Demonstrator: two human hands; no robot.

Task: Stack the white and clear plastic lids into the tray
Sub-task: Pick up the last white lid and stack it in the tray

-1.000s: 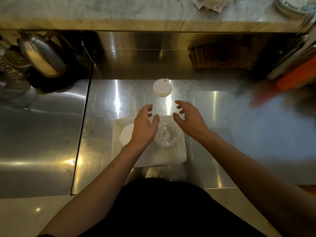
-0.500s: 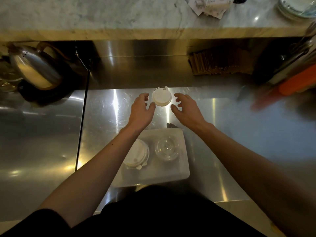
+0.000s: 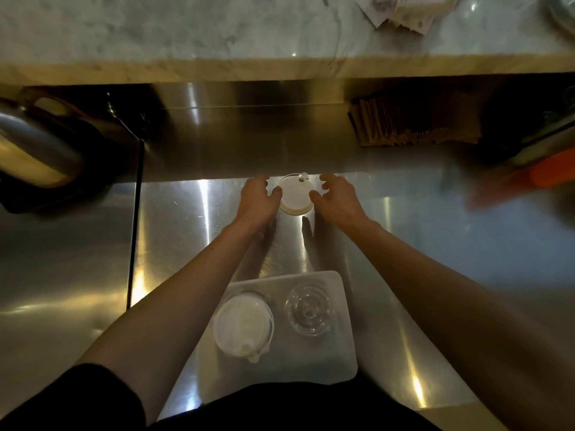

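Observation:
A white plastic lid (image 3: 294, 195) with a small plug lies on the steel counter at the far edge of the lit area. My left hand (image 3: 256, 197) and my right hand (image 3: 337, 197) flank it with curled, spread fingers, and both thumbs sit at its rim. The lid rests on the counter. Nearer to me stands the white tray (image 3: 339, 362). A stack of white lids (image 3: 242, 325) sits in its left half, with clear lids (image 3: 309, 309) in its right half.
A metal kettle (image 3: 34, 150) stands at the left on a dark base. Brown paper sleeves (image 3: 413, 126) lean under the marble ledge (image 3: 217, 32), which carries papers (image 3: 401, 7). An orange object (image 3: 550, 172) lies blurred at the right.
Both hands have reached forward from above the tray to the far white lid and closed in on its sides. The view has tilted, so the tray now appears lower.

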